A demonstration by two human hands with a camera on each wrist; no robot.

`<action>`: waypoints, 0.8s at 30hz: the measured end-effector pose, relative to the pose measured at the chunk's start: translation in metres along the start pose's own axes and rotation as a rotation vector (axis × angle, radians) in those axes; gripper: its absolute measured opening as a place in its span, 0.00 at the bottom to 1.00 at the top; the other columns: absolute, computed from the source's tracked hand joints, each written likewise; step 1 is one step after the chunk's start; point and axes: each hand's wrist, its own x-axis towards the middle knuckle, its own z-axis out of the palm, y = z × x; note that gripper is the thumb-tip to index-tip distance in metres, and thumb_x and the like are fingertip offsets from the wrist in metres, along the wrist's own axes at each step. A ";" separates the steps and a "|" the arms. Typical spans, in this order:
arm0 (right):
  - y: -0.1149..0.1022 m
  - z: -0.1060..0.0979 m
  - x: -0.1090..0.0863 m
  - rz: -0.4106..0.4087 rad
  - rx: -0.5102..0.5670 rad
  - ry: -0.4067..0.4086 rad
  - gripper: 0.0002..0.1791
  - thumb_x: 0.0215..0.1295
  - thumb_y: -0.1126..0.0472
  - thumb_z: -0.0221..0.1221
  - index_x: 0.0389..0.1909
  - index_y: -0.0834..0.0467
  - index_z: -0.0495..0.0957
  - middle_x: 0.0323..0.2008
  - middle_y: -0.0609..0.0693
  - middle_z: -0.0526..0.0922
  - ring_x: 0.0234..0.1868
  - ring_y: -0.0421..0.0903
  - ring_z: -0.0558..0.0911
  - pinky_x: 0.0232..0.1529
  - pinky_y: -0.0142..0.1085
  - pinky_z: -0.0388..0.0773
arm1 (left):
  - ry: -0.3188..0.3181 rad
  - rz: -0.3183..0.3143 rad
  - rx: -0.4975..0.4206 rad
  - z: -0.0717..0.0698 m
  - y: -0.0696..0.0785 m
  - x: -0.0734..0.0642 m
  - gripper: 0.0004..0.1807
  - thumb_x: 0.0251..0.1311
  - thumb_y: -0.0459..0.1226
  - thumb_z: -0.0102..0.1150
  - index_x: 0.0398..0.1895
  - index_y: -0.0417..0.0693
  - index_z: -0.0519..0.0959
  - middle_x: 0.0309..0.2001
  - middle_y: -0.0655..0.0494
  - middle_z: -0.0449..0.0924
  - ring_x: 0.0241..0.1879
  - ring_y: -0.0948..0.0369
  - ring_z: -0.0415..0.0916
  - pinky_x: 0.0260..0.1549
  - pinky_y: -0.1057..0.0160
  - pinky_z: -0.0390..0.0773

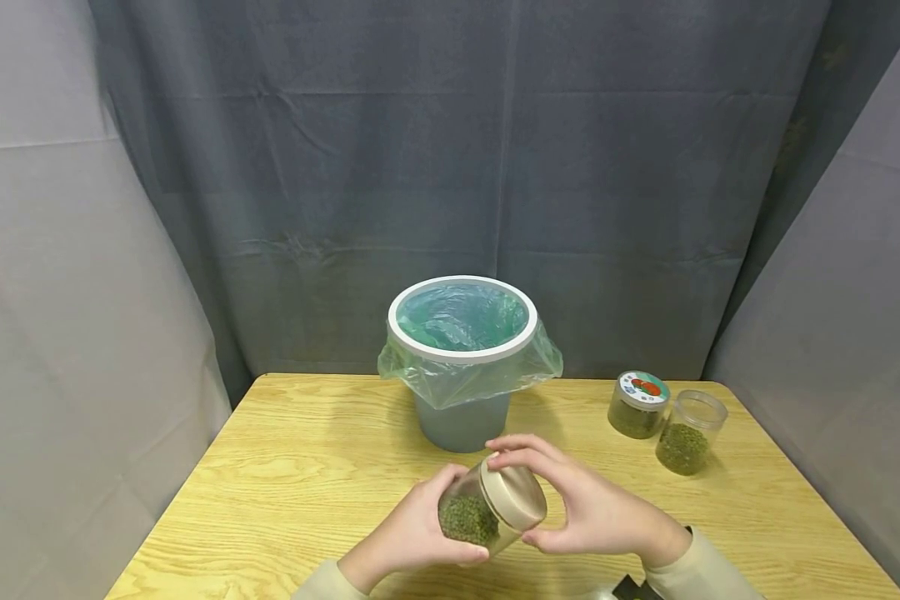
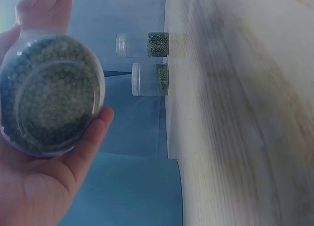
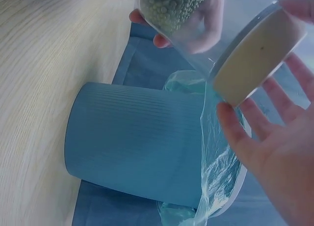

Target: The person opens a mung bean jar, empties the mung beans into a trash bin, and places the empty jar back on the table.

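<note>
A clear jar [image 1: 468, 518] of small green beans is tilted above the front of the table, its gold lid [image 1: 514, 497] up and to the right. My left hand [image 1: 418, 525] grips the jar's body; the left wrist view shows the round base of the jar [image 2: 54, 96] with fingers about it. The right hand [image 1: 588, 504] holds the lid at its rim between thumb and fingers. In the right wrist view, the fingers [image 3: 255, 119] touch the lid's edge [image 3: 257, 57]. The lid sits on the jar's mouth; whether it is loose cannot be seen.
Behind the hands stands a grey bin [image 1: 461, 421] with a white rim [image 1: 462, 356] and a green plastic liner [image 1: 487, 379]. At the right of the wooden table [image 1: 292, 467] are a lidded jar [image 1: 636, 412] and an uncovered jar of green beans [image 1: 686, 442]. Grey curtains surround the table.
</note>
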 end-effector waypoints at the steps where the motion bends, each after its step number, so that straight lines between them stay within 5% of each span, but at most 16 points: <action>1: -0.001 0.000 0.000 0.015 -0.007 0.002 0.46 0.52 0.64 0.76 0.72 0.50 0.67 0.75 0.49 0.64 0.73 0.48 0.70 0.62 0.38 0.77 | 0.006 -0.006 0.002 0.000 0.000 0.000 0.42 0.46 0.52 0.82 0.65 0.59 0.70 0.56 0.64 0.81 0.54 0.67 0.78 0.56 0.61 0.78; 7: -0.002 0.002 0.004 0.166 -0.104 0.087 0.39 0.64 0.52 0.71 0.74 0.45 0.65 0.73 0.48 0.66 0.71 0.47 0.70 0.64 0.48 0.77 | 0.078 -0.040 0.028 0.004 -0.003 0.002 0.44 0.44 0.53 0.83 0.65 0.60 0.70 0.57 0.64 0.80 0.54 0.65 0.78 0.55 0.60 0.78; 12: 0.001 0.006 0.004 0.299 -0.111 0.150 0.30 0.70 0.52 0.65 0.71 0.43 0.68 0.65 0.45 0.72 0.64 0.45 0.75 0.59 0.43 0.79 | 0.133 -0.052 0.083 0.006 -0.005 0.003 0.47 0.44 0.53 0.83 0.68 0.57 0.68 0.59 0.62 0.81 0.55 0.63 0.79 0.55 0.58 0.79; 18: 0.002 0.010 0.002 0.423 -0.077 0.112 0.29 0.71 0.47 0.64 0.70 0.46 0.70 0.56 0.44 0.74 0.52 0.47 0.78 0.41 0.34 0.80 | 0.171 -0.017 0.162 0.008 -0.005 0.003 0.49 0.42 0.52 0.84 0.68 0.55 0.68 0.60 0.56 0.81 0.56 0.61 0.79 0.56 0.56 0.80; 24: -0.001 0.012 0.002 0.474 -0.106 0.063 0.32 0.70 0.40 0.62 0.71 0.46 0.70 0.54 0.43 0.74 0.46 0.42 0.77 0.34 0.31 0.76 | 0.158 -0.001 0.189 0.011 -0.007 0.002 0.49 0.43 0.53 0.84 0.68 0.56 0.67 0.60 0.60 0.79 0.56 0.62 0.79 0.55 0.58 0.81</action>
